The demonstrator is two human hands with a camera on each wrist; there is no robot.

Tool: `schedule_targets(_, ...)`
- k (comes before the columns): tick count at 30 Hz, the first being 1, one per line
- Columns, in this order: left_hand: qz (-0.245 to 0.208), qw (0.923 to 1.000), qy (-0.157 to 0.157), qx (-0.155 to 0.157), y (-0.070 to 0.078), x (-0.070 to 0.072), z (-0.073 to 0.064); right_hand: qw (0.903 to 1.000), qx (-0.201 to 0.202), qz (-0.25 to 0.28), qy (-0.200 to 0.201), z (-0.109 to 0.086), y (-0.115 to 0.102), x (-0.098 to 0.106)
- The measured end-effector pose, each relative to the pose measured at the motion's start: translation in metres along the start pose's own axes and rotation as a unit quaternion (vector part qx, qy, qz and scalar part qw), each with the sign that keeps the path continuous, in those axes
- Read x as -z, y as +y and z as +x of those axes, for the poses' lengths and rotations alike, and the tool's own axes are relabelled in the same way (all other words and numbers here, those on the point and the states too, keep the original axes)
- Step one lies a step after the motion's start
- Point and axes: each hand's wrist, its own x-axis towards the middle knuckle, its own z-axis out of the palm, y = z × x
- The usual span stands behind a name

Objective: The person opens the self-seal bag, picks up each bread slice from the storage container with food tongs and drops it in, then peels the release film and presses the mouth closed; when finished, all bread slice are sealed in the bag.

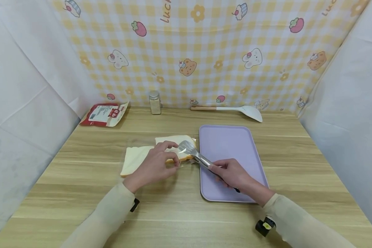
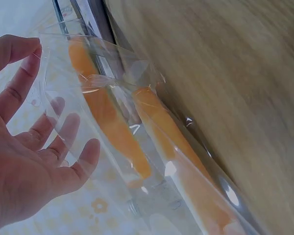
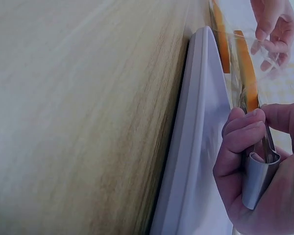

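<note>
My left hand (image 1: 153,165) pinches the edge of a clear plastic bag (image 2: 59,63) between thumb and forefinger, its other fingers spread behind the film. Two white bread slices with orange-brown crusts lie about the bag: the left slice (image 1: 134,159) flat, the right slice (image 1: 167,139) at the bag's right end. My right hand (image 1: 234,175) grips metal tongs (image 1: 203,161) by the handle, above the tray. The tongs' head is at the right slice, and one arm of it lies over the slice's top. Whether the tongs' lower arm is under that slice is hidden.
A lilac tray (image 1: 226,136) lies just right of the bread. At the back stand a glass shaker (image 1: 155,103) and a red and white packet (image 1: 103,114). A white spatula with a wooden handle (image 1: 248,111) lies along the patterned curtain (image 1: 217,44).
</note>
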Motion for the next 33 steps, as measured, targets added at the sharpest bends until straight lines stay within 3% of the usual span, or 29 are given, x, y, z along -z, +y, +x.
schedule_targets(15,-0.006,1.0,-0.003,-0.004,-0.001,-0.009,0.002,0.9998,0.016,-0.006,-0.01,0.003,-0.015,-0.01)
schedule_targets(19,-0.036,0.9994,0.005,0.002,-0.005,-0.005,0.002,0.9998,0.015,-0.009,-0.013,0.005,-0.014,-0.012)
schedule_targets(25,-0.083,0.9936,0.041,0.065,-0.012,0.005,0.006,0.9997,0.017,-0.004,-0.016,0.004,-0.013,-0.011)
schedule_targets(29,-0.069,0.9913,0.037,0.105,-0.016,0.01,0.011,0.9997,0.018,-0.006,-0.017,0.004,-0.012,-0.012)
schedule_targets(33,-0.06,0.99,0.033,0.123,-0.02,0.012,0.014,0.9996,0.02,-0.009,-0.017,0.004,-0.012,-0.012)
